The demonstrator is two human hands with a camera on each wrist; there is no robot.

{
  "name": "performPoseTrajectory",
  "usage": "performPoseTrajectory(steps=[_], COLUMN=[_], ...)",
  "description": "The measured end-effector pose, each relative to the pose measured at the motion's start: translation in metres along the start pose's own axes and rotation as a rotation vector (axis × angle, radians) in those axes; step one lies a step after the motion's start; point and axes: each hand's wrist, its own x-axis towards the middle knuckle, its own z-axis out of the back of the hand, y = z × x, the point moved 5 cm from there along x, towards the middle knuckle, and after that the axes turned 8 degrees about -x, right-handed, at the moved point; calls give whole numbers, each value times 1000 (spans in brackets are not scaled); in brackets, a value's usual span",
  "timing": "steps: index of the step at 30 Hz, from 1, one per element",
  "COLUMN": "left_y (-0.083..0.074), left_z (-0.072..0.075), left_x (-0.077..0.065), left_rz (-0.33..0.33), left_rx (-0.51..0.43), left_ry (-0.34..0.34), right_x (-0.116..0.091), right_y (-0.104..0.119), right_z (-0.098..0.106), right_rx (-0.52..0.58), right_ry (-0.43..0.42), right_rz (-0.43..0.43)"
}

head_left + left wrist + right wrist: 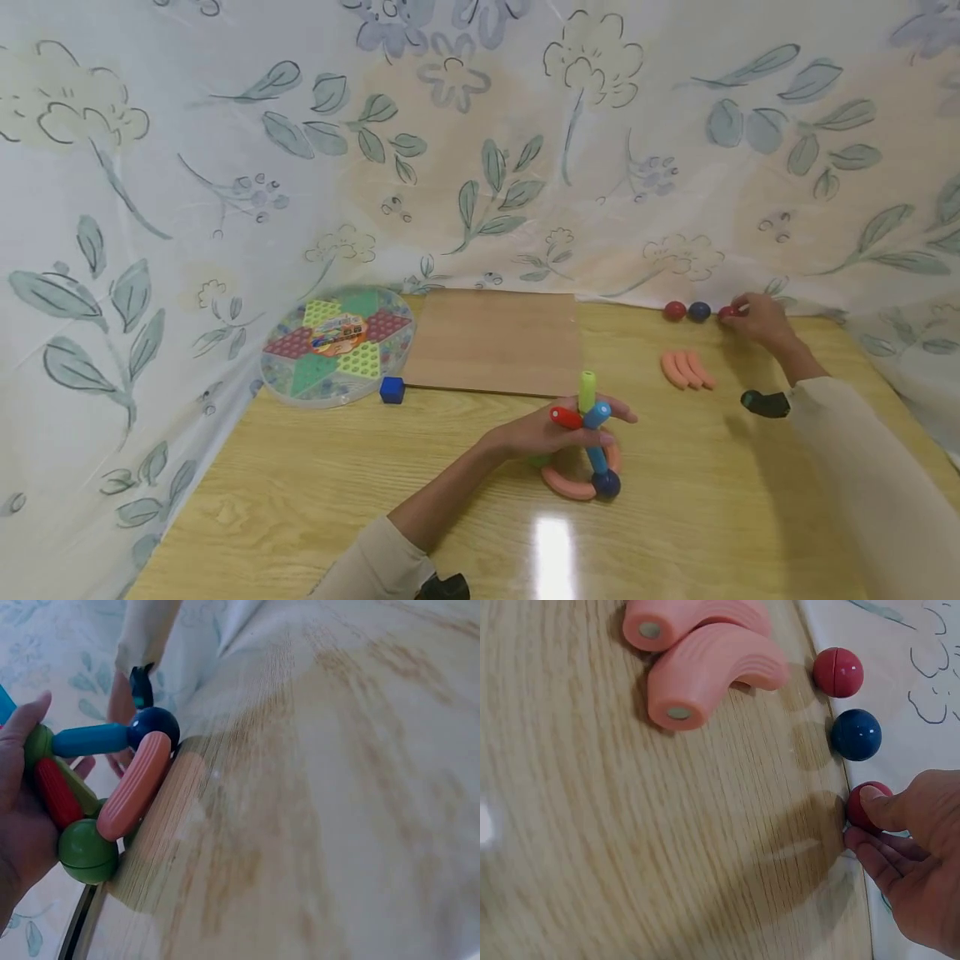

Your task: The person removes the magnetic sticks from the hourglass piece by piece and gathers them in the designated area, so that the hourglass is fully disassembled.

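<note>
In the head view, the left hand (534, 433) is at a built frame of coloured plastic rods and balls (596, 461), which stands on the pale wooden surface (300, 500). The thumb and fingers grip its upper part, and one finger stretches out past it; I judge that this hold keeps the frame steady. At its base there are curved salmon-pink bars (567, 486) and a shiny dark-blue ball (606, 485). The right hand (767, 321) is at the far edge of the surface, and its fingers pinch a glossy red ball (727, 313). Another dark-blue ball (699, 312) and a second red ball (675, 311) continue the row, and nearer lie three loose salmon-pink bars (686, 370), probably grouped by kind for easy reach. More to the left are a flat brown rectangular board (495, 342), a round star-patterned game board (337, 346) and a small blue cube (392, 390).

In the left wrist view, a green ball (88, 851) is at the frame's lower corner, near the palm. Some fingers are hidden behind the frame, so I cannot tell how they lie.

In the right wrist view, the thumb presses the pinched ball against the fingertips; such a small round thing seems to need only this. Whether it touches the surface, I cannot tell.
</note>
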Motion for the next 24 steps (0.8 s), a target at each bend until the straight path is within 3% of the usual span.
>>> performPoseTrajectory(steps=[15,24], left_y=[1,1], left_z=[1,1], left_x=[1,2], left_rz=[3,14], left_rx=[-4,-5], left_ry=[4,9], right_x=[8,7], right_y=[-1,-5], right_z=[-10,-11], right_rx=[5,30], right_ry=[45,94], right_rz=[-1,-61])
